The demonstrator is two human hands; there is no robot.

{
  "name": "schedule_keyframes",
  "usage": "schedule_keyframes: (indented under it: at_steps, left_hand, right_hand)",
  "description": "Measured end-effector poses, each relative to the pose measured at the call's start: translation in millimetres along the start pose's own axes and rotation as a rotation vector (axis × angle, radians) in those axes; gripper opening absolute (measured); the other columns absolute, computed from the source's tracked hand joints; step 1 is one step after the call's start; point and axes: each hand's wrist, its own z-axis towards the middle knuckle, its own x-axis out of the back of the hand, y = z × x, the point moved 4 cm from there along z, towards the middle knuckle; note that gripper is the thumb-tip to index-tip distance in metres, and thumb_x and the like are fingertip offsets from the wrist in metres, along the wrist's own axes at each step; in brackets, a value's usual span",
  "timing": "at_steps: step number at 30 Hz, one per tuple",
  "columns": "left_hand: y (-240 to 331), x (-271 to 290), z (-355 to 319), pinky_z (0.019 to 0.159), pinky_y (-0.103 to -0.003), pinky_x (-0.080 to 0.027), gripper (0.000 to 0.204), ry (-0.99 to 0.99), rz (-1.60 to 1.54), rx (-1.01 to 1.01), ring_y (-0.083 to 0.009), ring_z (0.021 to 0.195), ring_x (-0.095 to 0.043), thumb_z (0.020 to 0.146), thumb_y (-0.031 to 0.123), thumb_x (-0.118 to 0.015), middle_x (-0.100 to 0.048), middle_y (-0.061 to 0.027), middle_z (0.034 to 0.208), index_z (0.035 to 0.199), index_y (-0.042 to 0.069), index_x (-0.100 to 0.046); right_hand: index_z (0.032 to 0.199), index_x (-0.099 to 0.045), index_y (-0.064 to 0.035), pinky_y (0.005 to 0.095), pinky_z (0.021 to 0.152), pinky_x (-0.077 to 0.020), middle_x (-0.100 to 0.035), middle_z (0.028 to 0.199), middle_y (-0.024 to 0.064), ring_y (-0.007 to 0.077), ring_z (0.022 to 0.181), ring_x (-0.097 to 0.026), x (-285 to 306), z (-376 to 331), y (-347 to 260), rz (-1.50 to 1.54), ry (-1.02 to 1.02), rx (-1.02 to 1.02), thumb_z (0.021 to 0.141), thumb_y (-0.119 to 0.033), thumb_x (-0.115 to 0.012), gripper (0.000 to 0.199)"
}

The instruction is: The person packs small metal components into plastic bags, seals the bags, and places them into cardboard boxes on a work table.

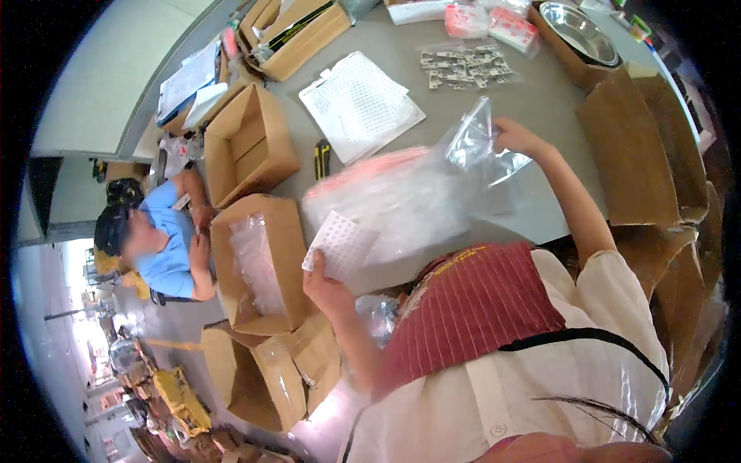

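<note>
Between the fingers of my left hand (328, 289) is a small white sheet of printed labels (340, 245), held above the near table edge. My right hand (519, 139) grips a clear plastic bag (472, 139) by its side, lifted over the table. Below both hands lies a wide stack of clear plastic bags (401, 204) with red edges along its far side. A yellow and black utility knife (322, 159) rests just beyond the stack. Farther back, a white printed sheet (359, 96) lies on other papers.
Cardboard boxes (251, 147) line the left; one nearer box (262, 266) holds clear bags. Small metal parts (467, 65) lie at the back beside red-and-white packets (509, 31) and a steel bowl (579, 32). An open carton (641, 147) stands right. A person in blue (166, 239) sits left.
</note>
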Motion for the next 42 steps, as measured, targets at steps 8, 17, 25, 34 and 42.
schedule_keyframes:
  at_steps: [8, 17, 25, 34, 42]
  left_hand:
    - [-6.9, -36.0, 5.7, 0.088, -0.032, -0.047, 0.027, -0.045, 0.275, -0.108, -0.0190, 0.094, -0.061, 0.096, 0.015, -0.057, -0.065, -0.0126, 0.103, 0.108, -0.010, -0.062]
    - [-11.9, -72.9, 11.2, 0.080, -0.033, -0.051, 0.026, -0.204, 0.220, 0.014, -0.0208, 0.087, -0.064, 0.090, 0.012, -0.065, -0.067, -0.0130, 0.101, 0.107, -0.007, -0.062]
    - [-6.9, -83.0, 5.6, 0.081, -0.031, -0.051, 0.025, -0.324, 0.349, -0.019, -0.0166, 0.088, -0.063, 0.089, 0.011, -0.067, -0.068, -0.0090, 0.100, 0.107, -0.006, -0.065]
    - [-27.4, -89.2, -22.5, 0.064, -0.027, -0.044, 0.023, -0.392, 0.678, -0.029, -0.0079, 0.070, -0.050, 0.085, 0.022, -0.073, -0.062, 0.0014, 0.076, 0.091, 0.000, -0.069]
    - [-38.4, -106.3, -57.2, 0.060, -0.025, -0.041, 0.024, -0.473, 0.666, -0.046, -0.0058, 0.066, -0.046, 0.089, 0.021, -0.069, -0.059, 0.0023, 0.068, 0.087, -0.003, -0.068]
  right_hand:
    - [0.105, -0.064, 0.0020, 0.0325, 0.078, -0.0499, -0.066, 0.093, 0.0081, 0.0174, 0.082, -0.062, 154.9, -171.5, -99.2, 0.323, 0.651, -0.094, 0.074, -0.005, -0.061, 0.032]
    - [0.105, -0.062, 0.0056, 0.0340, 0.071, -0.0529, -0.065, 0.083, 0.0094, 0.0186, 0.074, -0.063, 429.9, -326.3, 42.1, -0.842, 0.718, -0.776, 0.070, -0.003, -0.064, 0.036]
    - [0.132, -0.053, -0.0020, 0.0409, 0.103, -0.0424, -0.056, 0.130, 0.0211, 0.0353, 0.120, -0.053, 349.9, -285.9, 53.9, -0.867, 0.423, -0.595, 0.073, -0.005, -0.057, 0.060]
    - [0.112, -0.061, -0.0057, 0.0415, 0.098, -0.0436, -0.059, 0.121, 0.0137, 0.0336, 0.113, -0.055, 116.9, -192.2, -252.8, -0.709, 0.455, 0.598, 0.081, -0.006, -0.063, 0.031]
    - [0.100, -0.060, -0.0046, 0.0421, 0.090, -0.0463, -0.061, 0.105, 0.0117, 0.0326, 0.105, -0.057, -46.2, -123.8, -243.2, -0.234, 0.149, 0.674, 0.077, -0.003, -0.068, 0.024]
